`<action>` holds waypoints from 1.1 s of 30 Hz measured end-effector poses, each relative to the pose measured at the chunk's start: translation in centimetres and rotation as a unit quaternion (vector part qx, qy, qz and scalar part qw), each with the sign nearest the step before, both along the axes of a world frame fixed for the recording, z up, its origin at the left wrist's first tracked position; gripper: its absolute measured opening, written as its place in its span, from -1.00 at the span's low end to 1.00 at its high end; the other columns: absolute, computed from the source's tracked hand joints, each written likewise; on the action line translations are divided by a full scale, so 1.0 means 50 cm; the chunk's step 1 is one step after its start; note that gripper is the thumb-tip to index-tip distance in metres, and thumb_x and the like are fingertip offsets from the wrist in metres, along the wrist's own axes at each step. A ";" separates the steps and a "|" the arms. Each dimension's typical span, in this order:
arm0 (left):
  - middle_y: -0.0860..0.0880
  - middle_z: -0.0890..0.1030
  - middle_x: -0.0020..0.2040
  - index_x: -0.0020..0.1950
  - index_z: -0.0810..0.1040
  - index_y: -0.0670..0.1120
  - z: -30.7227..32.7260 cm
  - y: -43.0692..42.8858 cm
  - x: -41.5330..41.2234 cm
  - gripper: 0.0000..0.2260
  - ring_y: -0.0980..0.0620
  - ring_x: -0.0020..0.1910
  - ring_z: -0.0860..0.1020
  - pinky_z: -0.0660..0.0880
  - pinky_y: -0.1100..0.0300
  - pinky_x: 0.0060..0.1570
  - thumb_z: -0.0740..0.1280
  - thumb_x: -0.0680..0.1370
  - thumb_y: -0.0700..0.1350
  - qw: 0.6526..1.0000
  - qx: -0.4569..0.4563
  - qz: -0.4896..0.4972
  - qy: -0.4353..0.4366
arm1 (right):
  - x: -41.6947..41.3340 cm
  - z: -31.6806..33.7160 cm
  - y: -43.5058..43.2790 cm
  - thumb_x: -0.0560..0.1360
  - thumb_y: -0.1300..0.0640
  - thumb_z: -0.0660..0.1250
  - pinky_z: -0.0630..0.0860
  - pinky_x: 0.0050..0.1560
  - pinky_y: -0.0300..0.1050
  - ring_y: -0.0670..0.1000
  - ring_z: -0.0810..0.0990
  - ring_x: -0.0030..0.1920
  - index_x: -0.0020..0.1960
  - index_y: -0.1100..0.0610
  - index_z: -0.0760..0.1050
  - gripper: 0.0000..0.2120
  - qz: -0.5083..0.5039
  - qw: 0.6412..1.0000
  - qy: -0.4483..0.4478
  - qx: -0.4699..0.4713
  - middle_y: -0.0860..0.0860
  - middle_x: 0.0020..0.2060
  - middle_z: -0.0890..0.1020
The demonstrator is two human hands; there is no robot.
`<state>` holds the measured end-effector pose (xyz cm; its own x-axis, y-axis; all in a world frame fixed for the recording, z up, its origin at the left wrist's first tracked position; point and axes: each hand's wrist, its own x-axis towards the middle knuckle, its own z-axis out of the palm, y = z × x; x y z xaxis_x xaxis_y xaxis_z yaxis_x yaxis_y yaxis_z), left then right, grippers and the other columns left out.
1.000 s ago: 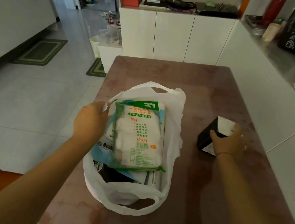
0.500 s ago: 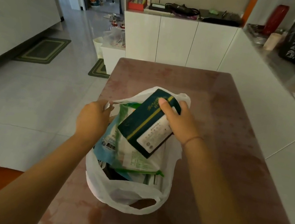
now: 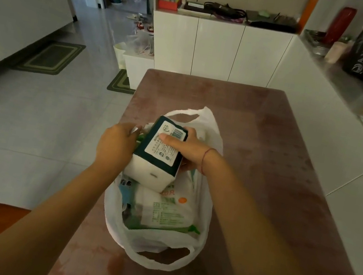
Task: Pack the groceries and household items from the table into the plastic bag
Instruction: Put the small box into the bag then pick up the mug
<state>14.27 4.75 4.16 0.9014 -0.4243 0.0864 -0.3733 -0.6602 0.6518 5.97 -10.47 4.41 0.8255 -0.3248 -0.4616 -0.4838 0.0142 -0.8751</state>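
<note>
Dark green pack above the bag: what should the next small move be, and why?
Probably lower the dark green-and-white soft pack and release: the right hand holds it over the white plastic bag, whose rim the left hand grips open, above a green-printed packet.

Dim indoor light; wide-angle bend at edges; soft glare on floor (image 3: 31, 136).

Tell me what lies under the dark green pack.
Under the dark green pack, gripped by the right hand, lies a green-and-white packet inside the plastic bag. Anything deeper is covered.
</note>
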 end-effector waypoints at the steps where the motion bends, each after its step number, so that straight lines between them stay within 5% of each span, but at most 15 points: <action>1: -0.20 0.63 -0.21 -0.06 0.59 -0.25 0.000 0.003 0.009 -0.73 -0.15 -0.25 0.59 0.51 0.06 -0.23 0.17 0.62 -0.13 1.000 -0.004 0.007 0.002 | 0.002 -0.004 0.009 0.37 -0.10 0.44 0.56 -0.33 -0.12 -0.03 0.59 -0.13 0.38 0.01 0.12 -0.27 -0.003 1.000 -0.005 -0.005 0.03 0.04 0.58; 7: -0.14 0.51 -0.35 -0.14 0.55 -0.26 0.018 0.020 0.034 -0.71 0.05 -0.46 0.41 0.35 0.25 -0.42 0.14 0.63 -0.13 0.999 -0.029 0.041 -0.015 | 0.004 -0.029 0.041 0.34 -0.12 0.46 0.58 -0.24 -0.09 0.04 0.61 0.00 0.33 -0.02 0.17 -0.30 -0.002 1.000 -0.003 0.004 0.06 0.12 0.58; 12: -0.25 0.65 -0.19 0.00 0.59 -0.28 0.008 0.026 0.016 -0.74 -0.17 -0.26 0.61 0.55 0.00 -0.28 0.15 0.61 -0.17 0.998 -0.063 0.006 -0.018 | 0.068 -0.049 0.060 0.26 -0.19 0.47 0.56 0.11 0.07 0.08 0.59 0.06 0.24 0.07 0.27 -0.30 -0.072 0.992 -0.012 -0.105 0.07 0.12 0.57; 17: -0.14 0.66 -0.16 0.05 0.60 -0.18 0.028 0.030 0.024 -0.66 -0.14 -0.16 0.64 0.60 -0.03 -0.18 0.15 0.61 0.04 0.998 0.048 -0.019 -0.021 | 0.090 -0.051 0.069 0.28 -0.26 0.42 0.57 0.09 0.08 0.11 0.58 0.09 0.36 0.04 0.21 -0.20 -0.066 0.985 -0.021 -0.160 0.06 0.19 0.52; 19: -0.07 0.62 0.06 0.26 0.49 -0.07 0.043 0.024 0.016 -0.54 -0.11 0.03 0.61 0.58 -0.02 -0.03 0.17 0.54 0.23 0.996 0.083 -0.028 -0.006 | 0.082 -0.053 0.063 0.33 -0.23 0.40 0.55 0.08 0.00 0.08 0.55 0.10 0.36 0.06 0.23 -0.26 -0.087 0.977 -0.037 -0.192 0.05 0.20 0.48; 22: -0.08 0.42 0.29 0.43 0.25 0.01 0.049 0.021 -0.010 -0.31 -0.11 0.25 0.45 0.46 -0.14 0.18 0.29 0.41 0.31 0.994 0.107 -0.031 0.013 | 0.060 -0.035 0.033 0.39 -0.09 0.40 0.53 0.03 -0.05 0.01 0.50 -0.01 0.21 0.09 0.35 -0.51 -0.120 0.938 -0.096 -0.309 0.01 0.17 0.42; 24: -0.07 0.38 0.32 0.43 0.23 -0.01 0.044 0.023 -0.036 -0.30 -0.10 0.29 0.40 0.42 -0.15 0.23 0.36 0.40 0.25 0.995 0.098 -0.029 0.015 | 0.044 -0.019 -0.003 0.40 0.02 0.39 0.53 0.05 -0.01 0.01 0.48 -0.04 0.08 0.09 0.40 -0.67 -0.166 0.882 -0.159 -0.411 0.01 0.12 0.43; 26: -0.04 0.39 0.32 0.42 0.24 0.00 0.036 0.022 -0.051 -0.31 -0.07 0.29 0.42 0.43 -0.16 0.23 0.39 0.40 0.22 0.998 0.061 -0.020 0.027 | 0.033 -0.010 -0.054 0.37 0.03 0.42 0.39 0.30 0.06 0.07 0.44 0.16 0.15 0.06 0.39 -0.59 -0.219 0.820 -0.163 -0.503 0.05 0.20 0.40; 29: -0.05 0.39 0.32 0.43 0.24 -0.02 0.033 0.011 -0.056 -0.28 -0.08 0.29 0.43 0.44 -0.16 0.23 0.41 0.38 0.21 0.999 0.034 0.011 0.013 | 0.018 -0.001 -0.137 0.33 -0.03 0.43 -0.04 0.40 0.06 0.17 0.16 0.46 0.39 -0.04 0.26 -0.31 -0.183 0.811 -0.027 -0.555 0.11 0.44 0.24; 31: -0.07 0.37 0.35 0.46 0.20 -0.03 0.033 0.011 -0.057 -0.25 -0.09 0.32 0.40 0.41 -0.16 0.26 0.40 0.39 0.21 0.999 0.006 0.046 -0.010 | 0.006 0.019 -0.171 0.43 0.04 0.35 0.27 0.32 -0.03 0.13 0.45 0.25 0.08 0.01 0.53 -0.76 -0.107 0.858 -0.017 -0.502 0.11 0.16 0.54; 32: -0.07 0.36 0.36 0.47 0.18 -0.04 0.033 0.015 -0.058 -0.25 -0.08 0.33 0.38 0.40 -0.16 0.27 0.37 0.40 0.22 0.997 -0.027 0.064 -0.011 | 0.001 0.034 -0.179 0.49 0.09 0.29 0.46 0.08 -0.09 0.08 0.58 -0.03 -0.15 0.03 0.54 -0.93 -0.074 0.899 -0.043 -0.430 0.07 -0.14 0.63; 33: -0.07 0.35 0.37 0.48 0.17 -0.03 0.033 0.021 -0.062 -0.26 -0.08 0.34 0.37 0.39 -0.16 0.28 0.34 0.42 0.23 0.994 -0.073 0.084 -0.002 | -0.001 0.048 -0.183 0.53 0.12 0.23 0.50 -0.12 -0.11 0.02 0.59 -0.28 -0.27 0.06 0.50 -0.78 -0.053 0.928 -0.081 -0.360 0.02 -0.39 0.60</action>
